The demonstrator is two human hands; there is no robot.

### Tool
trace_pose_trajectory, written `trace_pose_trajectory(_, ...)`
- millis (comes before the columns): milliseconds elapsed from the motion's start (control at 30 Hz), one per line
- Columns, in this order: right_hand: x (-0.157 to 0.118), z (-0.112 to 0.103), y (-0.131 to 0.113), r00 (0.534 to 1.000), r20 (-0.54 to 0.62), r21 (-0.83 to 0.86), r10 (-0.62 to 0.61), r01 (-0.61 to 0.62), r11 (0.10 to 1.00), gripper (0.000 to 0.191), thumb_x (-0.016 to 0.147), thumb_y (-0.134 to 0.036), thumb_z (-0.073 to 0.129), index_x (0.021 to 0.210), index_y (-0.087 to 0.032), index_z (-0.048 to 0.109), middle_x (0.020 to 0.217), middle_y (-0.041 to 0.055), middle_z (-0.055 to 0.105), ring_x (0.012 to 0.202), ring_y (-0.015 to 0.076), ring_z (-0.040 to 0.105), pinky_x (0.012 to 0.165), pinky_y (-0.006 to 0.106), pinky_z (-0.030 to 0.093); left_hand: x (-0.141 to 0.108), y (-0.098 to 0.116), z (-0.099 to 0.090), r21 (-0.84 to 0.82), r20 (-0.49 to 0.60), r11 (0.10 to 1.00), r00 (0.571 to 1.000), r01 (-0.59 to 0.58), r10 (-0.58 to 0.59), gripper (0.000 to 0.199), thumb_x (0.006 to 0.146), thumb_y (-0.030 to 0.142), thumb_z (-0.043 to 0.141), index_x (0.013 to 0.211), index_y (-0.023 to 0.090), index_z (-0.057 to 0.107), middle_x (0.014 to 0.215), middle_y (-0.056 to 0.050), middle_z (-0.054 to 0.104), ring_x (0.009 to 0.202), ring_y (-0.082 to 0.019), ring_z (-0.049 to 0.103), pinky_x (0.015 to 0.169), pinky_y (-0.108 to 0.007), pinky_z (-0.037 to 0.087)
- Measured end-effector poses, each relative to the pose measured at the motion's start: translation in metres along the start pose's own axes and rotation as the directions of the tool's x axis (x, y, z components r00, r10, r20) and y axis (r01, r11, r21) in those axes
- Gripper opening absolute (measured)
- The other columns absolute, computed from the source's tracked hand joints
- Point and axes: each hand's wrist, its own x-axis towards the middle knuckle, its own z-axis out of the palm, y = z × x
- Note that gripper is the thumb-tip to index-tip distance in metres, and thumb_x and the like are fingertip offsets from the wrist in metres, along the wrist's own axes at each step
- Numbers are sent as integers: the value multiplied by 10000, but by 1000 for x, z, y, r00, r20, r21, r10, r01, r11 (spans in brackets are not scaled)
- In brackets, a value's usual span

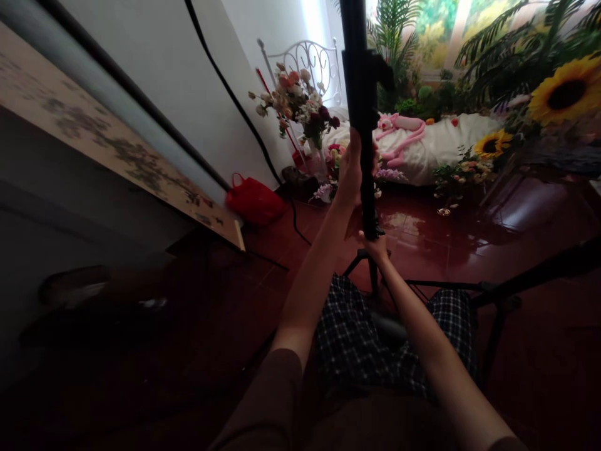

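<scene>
Left hand (350, 172), right hand (374, 245), gripping tripod pole (360, 81)

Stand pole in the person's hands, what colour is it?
Black stand pole, seen best in the head view.
</scene>
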Motion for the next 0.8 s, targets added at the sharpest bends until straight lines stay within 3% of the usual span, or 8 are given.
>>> trace_pose_trajectory(133,-7,-13,-10,997,71,-54,-13,17,998,448,694,-619,656,823,-199,567,693,20,615,691,191,597,661,304,495,8,10,1,-3,2,997,997,81,-81,553,899,699,416,730,186,533,550,31,433,431,-63,414,436,-211,350)
trace_pose_trajectory(300,-34,-49,-23,988,104,-30,-114,118,993,618,705,-604,725,1116,-219,469,987,75,670,848,213,658,794,352,534,9,5,-2,59,1,998,999,32,-32,494,943,635,425,752,200,560,566,15,482,482,-80,460,470,-215,393)
trace_pose_trajectory(467,-43,-81,-65,947,65,-310,-314,319,896,466,772,-655,671,854,-225,511,841,46,616,792,199,590,760,322,478,6,-4,-6,121,8,993,1000,-4,3,529,905,689,445,748,195,551,571,20,484,460,-66,410,449,-213,381)
trace_pose_trajectory(567,-36,-85,-91,941,101,-368,-322,336,867,495,860,-689,532,695,-224,485,673,15,560,659,163,526,646,274,397,6,-6,-8,136,6,991,1000,-6,5,558,879,725,432,743,197,549,580,11,493,455,-68,403,437,-220,373)
trace_pose_trajectory(667,-31,-77,-102,974,115,-267,-196,220,938,602,911,-708,375,561,-220,428,536,10,482,545,141,482,562,265,334,5,-6,-8,135,8,991,1000,0,-1,591,863,749,396,747,194,560,595,0,498,458,-74,408,446,-233,387)
trace_pose_trajectory(733,-31,-69,-105,989,150,-73,-6,17,997,616,899,-720,357,548,-221,441,492,8,459,481,134,458,508,262,314,4,-4,-8,107,21,994,1000,13,-16,600,876,740,360,753,188,561,603,1,487,459,-72,400,459,-235,392)
trace_pose_trajectory(800,-34,-62,-110,940,272,181,207,-261,948,562,917,-664,360,608,-213,488,474,-12,443,406,110,383,443,248,275,3,-3,-7,64,29,998,999,28,-29,589,892,715,353,756,181,559,610,2,478,458,-64,387,460,-230,378)
